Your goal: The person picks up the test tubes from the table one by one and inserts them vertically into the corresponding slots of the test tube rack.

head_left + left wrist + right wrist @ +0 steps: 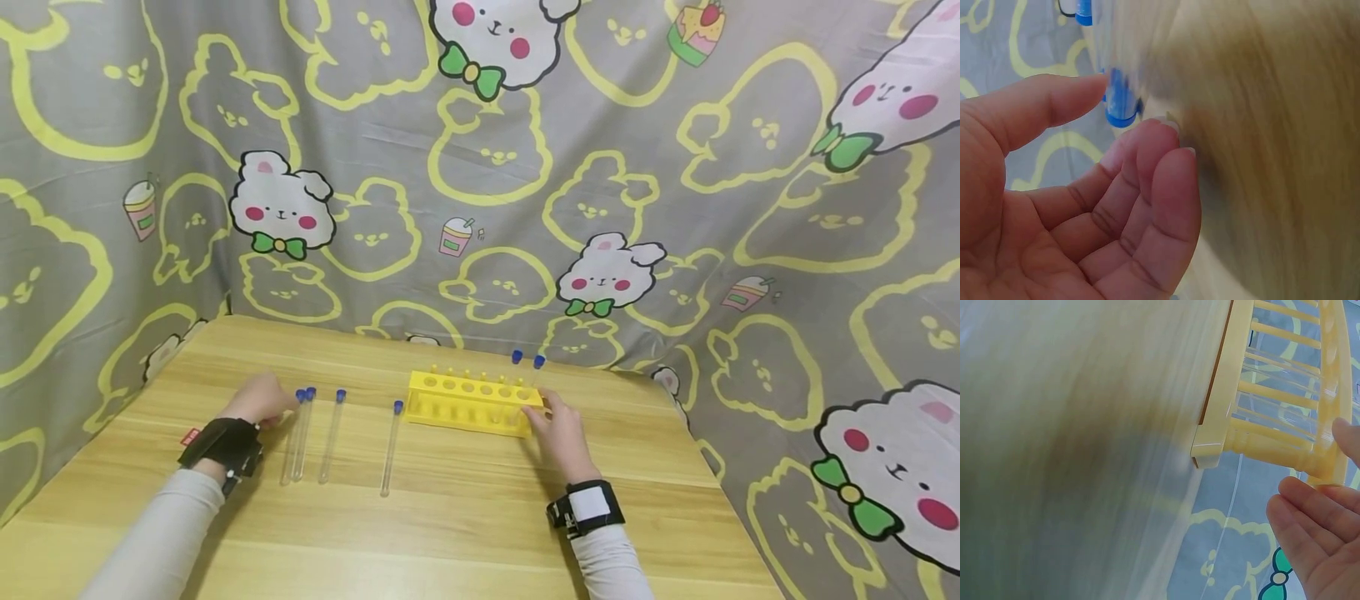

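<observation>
My left hand [258, 400] is at the capped ends of two clear test tubes [300, 446] lying side by side on the table. In the left wrist view its thumb and loosely bent fingers are spread apart, with a blue cap [1121, 103] showing just past the thumb tip. My right hand [561, 437] holds the right end of a yellow test tube rack [465, 426], thumb in front and fingers round the end. Two clear tubes [1279, 412] stand in that end of the rack, as the right wrist view shows.
Two more blue-capped tubes, one nearer [332, 442] the left hand and one [390, 454] near the rack, lie on the wooden table [465, 533]. Two loose blue caps [517, 357] sit behind the rack. A patterned grey curtain [375, 142] surrounds the table's back and sides.
</observation>
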Motion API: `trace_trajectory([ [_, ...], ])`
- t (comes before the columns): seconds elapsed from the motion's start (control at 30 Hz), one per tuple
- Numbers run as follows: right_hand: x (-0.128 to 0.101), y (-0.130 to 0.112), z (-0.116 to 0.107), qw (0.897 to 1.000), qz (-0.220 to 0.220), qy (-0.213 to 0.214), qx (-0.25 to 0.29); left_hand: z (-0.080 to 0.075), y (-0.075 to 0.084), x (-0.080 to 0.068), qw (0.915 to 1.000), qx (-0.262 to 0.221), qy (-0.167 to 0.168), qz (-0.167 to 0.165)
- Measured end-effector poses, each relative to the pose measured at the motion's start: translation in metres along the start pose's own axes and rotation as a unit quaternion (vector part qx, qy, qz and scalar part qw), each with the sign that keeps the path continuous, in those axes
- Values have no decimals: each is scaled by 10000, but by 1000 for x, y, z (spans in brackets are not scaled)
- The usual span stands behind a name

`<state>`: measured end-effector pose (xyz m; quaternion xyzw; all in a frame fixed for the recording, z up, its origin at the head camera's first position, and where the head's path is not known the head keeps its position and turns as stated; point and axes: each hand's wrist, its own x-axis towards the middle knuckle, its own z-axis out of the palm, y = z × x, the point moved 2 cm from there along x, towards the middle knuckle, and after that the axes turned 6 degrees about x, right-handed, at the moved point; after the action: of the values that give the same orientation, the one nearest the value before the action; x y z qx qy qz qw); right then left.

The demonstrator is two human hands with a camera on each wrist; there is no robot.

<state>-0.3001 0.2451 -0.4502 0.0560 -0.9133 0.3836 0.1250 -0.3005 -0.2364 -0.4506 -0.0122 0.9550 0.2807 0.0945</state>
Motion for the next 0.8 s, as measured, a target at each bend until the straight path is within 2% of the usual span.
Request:
trace_trajectory([
  [0.13,0,0,0,10000,21,2,24,2,2,0,9999,-147,-28,-73],
  [0.37,0,-1,0,10000,-22,13,29,6,2,-2,9970,-717,-103,-283],
  [0.8,0,-2,0,10000,-20,34,30,8,2,-3,9957,-894,-85,-225],
])
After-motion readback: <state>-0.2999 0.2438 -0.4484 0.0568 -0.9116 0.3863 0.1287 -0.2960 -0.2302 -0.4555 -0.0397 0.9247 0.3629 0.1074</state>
